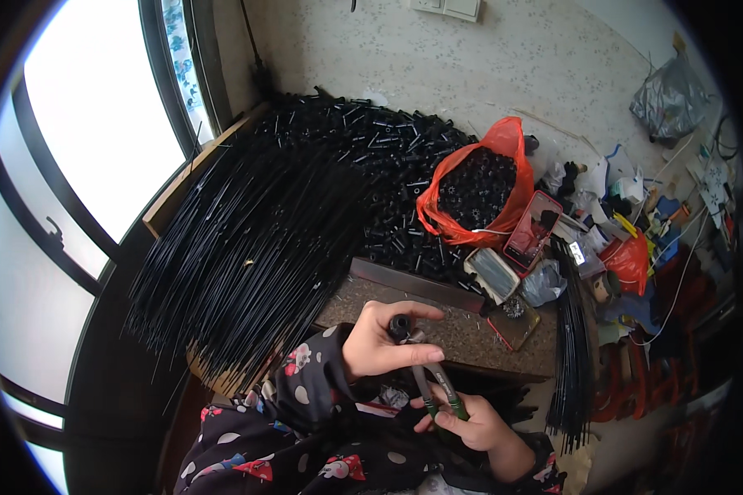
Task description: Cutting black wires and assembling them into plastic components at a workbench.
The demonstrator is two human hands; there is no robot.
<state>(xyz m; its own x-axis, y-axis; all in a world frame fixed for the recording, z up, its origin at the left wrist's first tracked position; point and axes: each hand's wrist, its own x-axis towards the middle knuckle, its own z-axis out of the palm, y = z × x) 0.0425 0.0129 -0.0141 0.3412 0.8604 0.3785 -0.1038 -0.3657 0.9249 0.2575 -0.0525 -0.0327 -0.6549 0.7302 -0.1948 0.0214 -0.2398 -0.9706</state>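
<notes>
My left hand [380, 338] is closed around a short black tubular part [399, 326], whose round hollow end faces up between thumb and forefinger. Just below and to the right, my right hand [475, 425] grips pliers [444, 382] with grey metal arms and green ends. The head of the pliers lies by my left thumb and is mostly hidden, so I cannot tell whether it touches the part. Both hands are over my lap, at the near edge of the speckled brown tabletop [462, 332].
Long thin black rods [239, 247] cover the table's left side. Behind them lies a heap of black tubes [380, 136]. A red plastic bag [512, 140] holds small black pieces. A phone [531, 235], a dark bar [417, 285] and another rod bundle [571, 355] lie around the work area.
</notes>
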